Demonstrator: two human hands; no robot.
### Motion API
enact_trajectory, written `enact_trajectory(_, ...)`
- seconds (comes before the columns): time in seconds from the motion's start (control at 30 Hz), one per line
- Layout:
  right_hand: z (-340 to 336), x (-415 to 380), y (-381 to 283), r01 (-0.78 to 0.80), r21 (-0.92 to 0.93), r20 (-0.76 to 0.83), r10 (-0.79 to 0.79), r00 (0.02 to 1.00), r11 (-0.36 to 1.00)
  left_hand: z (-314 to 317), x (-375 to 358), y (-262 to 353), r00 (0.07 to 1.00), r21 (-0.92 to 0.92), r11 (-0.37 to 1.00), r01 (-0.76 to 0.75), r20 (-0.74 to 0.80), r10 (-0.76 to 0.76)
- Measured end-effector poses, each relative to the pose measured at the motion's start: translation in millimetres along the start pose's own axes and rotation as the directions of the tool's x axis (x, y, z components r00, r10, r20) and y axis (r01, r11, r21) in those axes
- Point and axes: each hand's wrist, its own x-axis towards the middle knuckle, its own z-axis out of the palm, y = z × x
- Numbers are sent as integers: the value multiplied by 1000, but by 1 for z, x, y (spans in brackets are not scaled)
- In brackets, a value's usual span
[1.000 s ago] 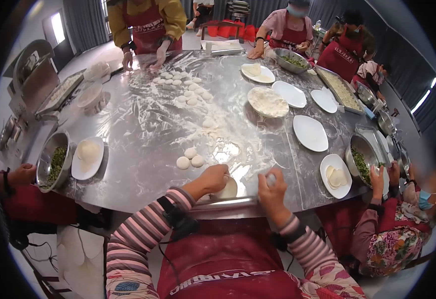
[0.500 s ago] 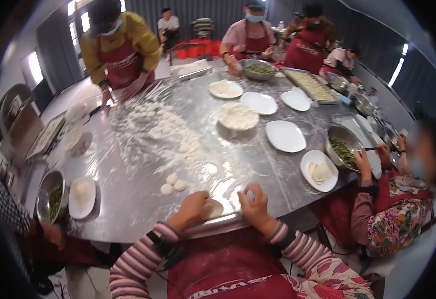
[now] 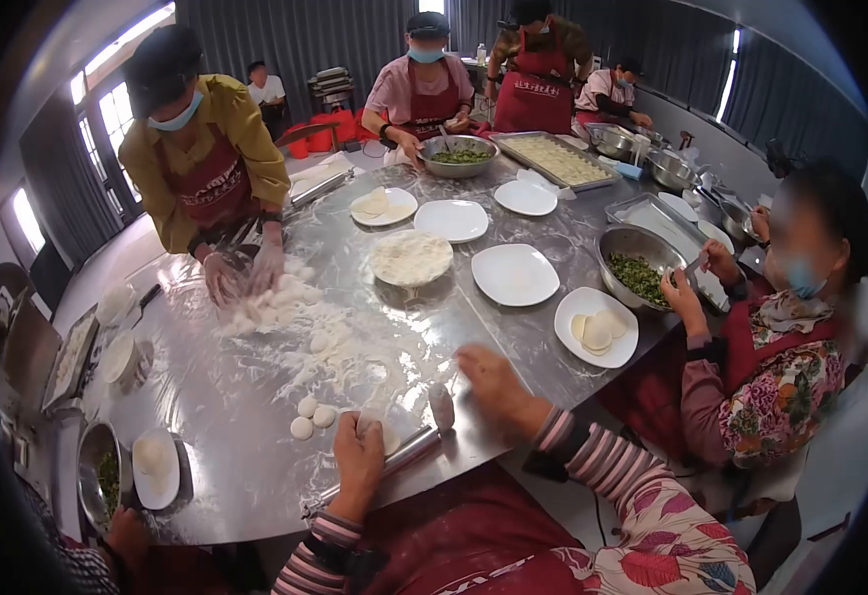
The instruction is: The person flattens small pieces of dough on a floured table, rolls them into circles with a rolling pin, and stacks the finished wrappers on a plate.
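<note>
Steel counter (image 3: pixel 255 476), floured; on it dough rounds (image 3: pixel 312 416), white plates (image 3: pixel 513 274), filling bowls (image 3: pixel 640 270), baking tray (image 3: pixel 556 159).

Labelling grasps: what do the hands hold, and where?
Left hand presses the rolling pin mid-length over a wrapper; right hand rests near its end. Grip unclear.

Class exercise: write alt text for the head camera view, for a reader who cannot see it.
A person's left hand and right hand work a rolling pin over dough on a floured steel table, with aproned people, white plates and bowls of chopped greens around it.
</note>
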Motion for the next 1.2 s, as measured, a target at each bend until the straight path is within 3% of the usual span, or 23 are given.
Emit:
enact_trajectory(0.03, -17, 13, -4, -501, 103, 23, 501, 865, 860, -1, 1, 0, 1000, 3, 1000, 2, -4, -2)
enact_trajectory(0.07, -9, 6, 36, -317, -237, -165, 284, 945, 918, -2, 2, 1, 1000, -1, 1000, -1, 4, 1)
enact_trajectory(0.17, -29, 24, 96, -264, -736, 3, 393, 919, 623, -4, 3, -4, 1000, -4, 1000, 11, -3, -11)
enact_trajectory(0.2, -29, 27, 110, -266, -733, 0, 392, 920, 626, -3, 3, -5, 1000, -9, 1000, 24, -6, -24)
enact_trajectory(0.27, -33, 32, 127, -185, -870, 99, 528, 844, 458, -3, 2, 4, 1000, 31, 999, 8, -15, -8)
enact_trajectory(0.43, -34, 41, 148, -53, -835, 263, 481, 836, 548, -3, 1, 3, 999, 118, 992, -41, -23, 44)
enact_trajectory(0.6, -29, 37, 133, 124, -778, 370, 290, 883, 616, -2, 2, 5, 1000, 100, 995, 24, 2, -24)
enact_trajectory(0.67, -36, 30, 95, 155, -646, 404, 162, 900, 747, -3, 5, 7, 999, 93, 995, 38, 2, -38)
enact_trajectory(0.73, -27, 4, 63, 211, -592, 380, 39, 924, 778, -5, 3, 7, 998, 78, 995, 59, -16, -58)
enact_trajectory(0.83, -31, -17, 27, 270, -532, 440, -11, 898, 803, -4, 3, 3, 999, 74, 997, 18, -36, -15)
enact_trajectory(0.9, -39, -19, 8, 101, -558, 393, 155, 907, 824, -4, 4, -2, 1000, 64, 998, 6, -27, -4)
enact_trajectory(0.93, -43, -16, -3, 114, -549, 399, 140, 906, 828, -5, 4, -3, 999, 66, 998, 11, -43, -8)
enact_trajectory(1.0, -52, -10, -29, -182, -99, 110, 193, 975, 978, -5, 6, -6, 993, 49, 991, 122, 1, -122)
enact_trajectory(1.03, -53, -9, -39, -294, 204, 134, 271, 953, 934, -5, 9, -10, 992, 53, 991, 123, -12, -122)
enact_trajectory(1.07, -47, -12, -48, -288, 213, 135, 264, 955, 934, -4, 12, -15, 990, 32, 990, 140, -16, -139)
enact_trajectory(1.13, -30, -23, -66, -154, 430, -39, 189, 981, 889, -1, 25, -26, 989, 21, 989, 149, -20, -148)
enact_trajectory(1.2, -11, -41, -70, -125, 396, -88, 173, 981, 910, 6, 48, -26, 988, -70, 986, 154, 34, -152)
